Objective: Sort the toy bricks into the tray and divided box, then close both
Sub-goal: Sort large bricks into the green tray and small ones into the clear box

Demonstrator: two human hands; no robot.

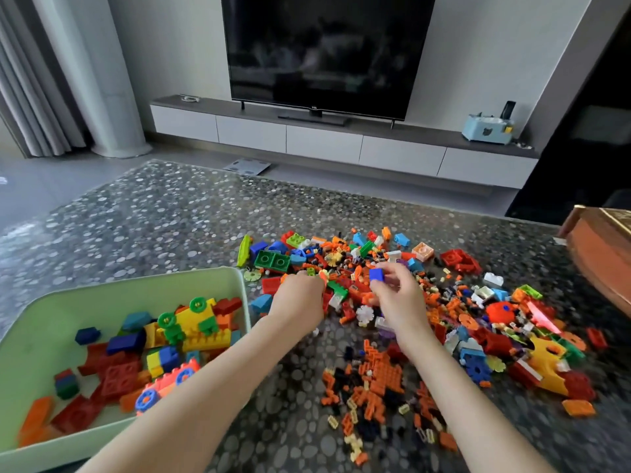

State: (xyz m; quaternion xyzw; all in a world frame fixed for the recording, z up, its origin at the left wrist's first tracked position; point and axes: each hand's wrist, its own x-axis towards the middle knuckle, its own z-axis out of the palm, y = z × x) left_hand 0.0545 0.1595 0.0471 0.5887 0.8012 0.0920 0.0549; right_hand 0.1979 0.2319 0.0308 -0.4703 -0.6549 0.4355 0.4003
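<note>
A wide pile of mixed toy bricks (444, 302) covers the pebble-patterned mat in front of me. A pale green tray (44, 322) at the lower left holds several large bricks, red, yellow, blue and green. My right hand (397, 295) pinches a small blue brick (377, 274) just above the pile. My left hand (300, 298) reaches into the pile's left side with its fingers curled among small orange and green pieces; what it grips is hidden. A cluster of small orange and black bricks (375, 384) lies between my forearms. No divided box is in view.
A brown wooden piece of furniture (604, 254) juts in at the right edge. A TV (324, 52) stands on a low white cabinet (324, 141) against the far wall. A bathroom scale (246, 165) lies on the floor beyond the mat. Curtains hang at the far left.
</note>
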